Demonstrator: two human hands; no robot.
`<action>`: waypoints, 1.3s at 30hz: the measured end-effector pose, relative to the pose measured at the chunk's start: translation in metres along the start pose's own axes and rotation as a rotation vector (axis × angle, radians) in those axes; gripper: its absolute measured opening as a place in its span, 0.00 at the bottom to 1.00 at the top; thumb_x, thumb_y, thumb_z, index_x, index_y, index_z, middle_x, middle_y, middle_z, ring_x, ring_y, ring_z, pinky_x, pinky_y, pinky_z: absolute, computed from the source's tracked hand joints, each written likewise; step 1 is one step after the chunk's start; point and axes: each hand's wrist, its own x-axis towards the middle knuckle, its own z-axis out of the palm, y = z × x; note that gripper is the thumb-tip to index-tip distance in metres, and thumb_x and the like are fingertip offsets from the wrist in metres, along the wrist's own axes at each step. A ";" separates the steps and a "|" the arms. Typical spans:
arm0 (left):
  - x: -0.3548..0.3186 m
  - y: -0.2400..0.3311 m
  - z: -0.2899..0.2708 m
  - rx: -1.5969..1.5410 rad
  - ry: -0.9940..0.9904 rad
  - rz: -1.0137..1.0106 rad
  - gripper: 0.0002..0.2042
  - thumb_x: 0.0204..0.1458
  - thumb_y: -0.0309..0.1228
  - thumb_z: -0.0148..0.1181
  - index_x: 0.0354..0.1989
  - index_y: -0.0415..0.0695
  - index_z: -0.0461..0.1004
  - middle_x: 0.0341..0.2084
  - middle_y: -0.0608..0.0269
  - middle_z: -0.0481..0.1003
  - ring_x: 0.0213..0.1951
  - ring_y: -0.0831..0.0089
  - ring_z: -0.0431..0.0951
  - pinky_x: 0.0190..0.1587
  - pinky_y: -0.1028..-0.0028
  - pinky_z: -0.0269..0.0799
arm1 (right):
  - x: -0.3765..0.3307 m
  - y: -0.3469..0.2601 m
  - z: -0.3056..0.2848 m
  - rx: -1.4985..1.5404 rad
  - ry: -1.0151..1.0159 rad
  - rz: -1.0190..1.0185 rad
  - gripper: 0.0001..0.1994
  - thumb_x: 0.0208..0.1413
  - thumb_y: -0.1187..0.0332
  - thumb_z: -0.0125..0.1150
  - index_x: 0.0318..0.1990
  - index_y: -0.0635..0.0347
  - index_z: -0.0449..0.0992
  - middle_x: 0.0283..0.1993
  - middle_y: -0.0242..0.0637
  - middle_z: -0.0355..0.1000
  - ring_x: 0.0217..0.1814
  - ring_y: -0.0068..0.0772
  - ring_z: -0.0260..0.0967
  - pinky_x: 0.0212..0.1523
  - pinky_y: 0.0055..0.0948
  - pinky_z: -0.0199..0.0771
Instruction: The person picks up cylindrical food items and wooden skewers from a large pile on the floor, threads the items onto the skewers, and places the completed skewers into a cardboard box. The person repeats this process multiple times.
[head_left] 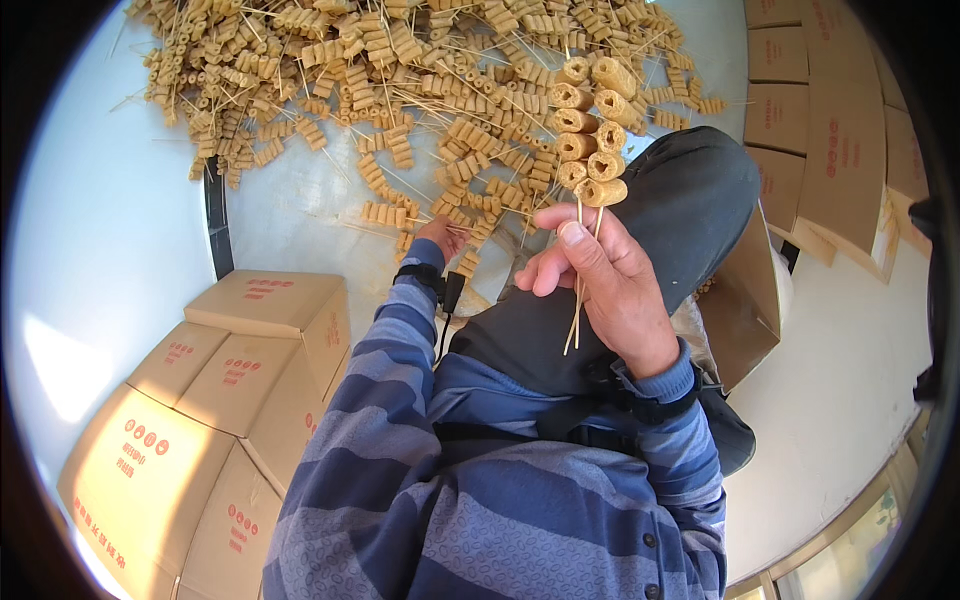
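Observation:
My right hand (620,285) is raised over my knee, its thumb and fingers pinching two thin wooden sticks. Each stick is a skewer of hollow tan rolls (588,130); the two stand side by side, rolls up, bare ends crossing below my fingers. My left hand (440,237) reaches down to the near edge of a big heap of similar skewers (370,60). Its fingers are drawn together among the sticks and rolls there. Whatever lies between those fingertips is too small to make out. A few loose skewers (385,213) lie just left of that hand.
The heap spreads over a pale sheet (290,205). Cardboard boxes (265,300) are stacked at my left, and more boxes (835,120) stand at the far right. An open carton (745,310) sits beside my bent right leg (690,190). A black cable hangs by my left wrist.

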 end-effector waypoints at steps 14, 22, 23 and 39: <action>-0.351 0.031 0.124 0.637 -0.933 0.473 0.16 0.66 0.46 0.49 0.43 0.45 0.67 0.27 0.56 0.76 0.19 0.76 0.72 0.20 0.82 0.66 | -0.035 0.005 0.012 0.072 0.072 -0.189 0.18 0.71 0.58 0.46 0.54 0.64 0.70 0.51 0.39 0.73 0.54 0.30 0.71 0.56 0.33 0.74; -0.391 -0.020 0.166 0.866 -1.180 0.253 0.21 0.67 0.43 0.46 0.58 0.38 0.63 0.32 0.52 0.79 0.25 0.74 0.79 0.22 0.82 0.70 | -0.107 -0.029 -0.010 0.133 -0.250 -0.121 0.22 0.70 0.57 0.46 0.61 0.65 0.63 0.44 0.41 0.74 0.27 0.34 0.78 0.29 0.30 0.82; -0.391 -0.025 0.169 0.941 -1.205 0.228 0.20 0.67 0.43 0.46 0.54 0.36 0.68 0.33 0.53 0.79 0.26 0.74 0.79 0.23 0.82 0.70 | -0.115 -0.032 -0.011 0.145 -0.234 -0.105 0.21 0.70 0.57 0.46 0.60 0.65 0.64 0.44 0.42 0.74 0.27 0.35 0.78 0.27 0.29 0.82; -0.406 -0.073 0.203 1.519 -1.102 0.160 0.21 0.68 0.44 0.45 0.53 0.35 0.66 0.42 0.56 0.74 0.38 0.70 0.80 0.38 0.74 0.79 | -0.156 -0.020 -0.039 0.198 0.130 -0.397 0.09 0.70 0.62 0.48 0.45 0.59 0.66 0.36 0.32 0.69 0.31 0.21 0.70 0.38 0.21 0.77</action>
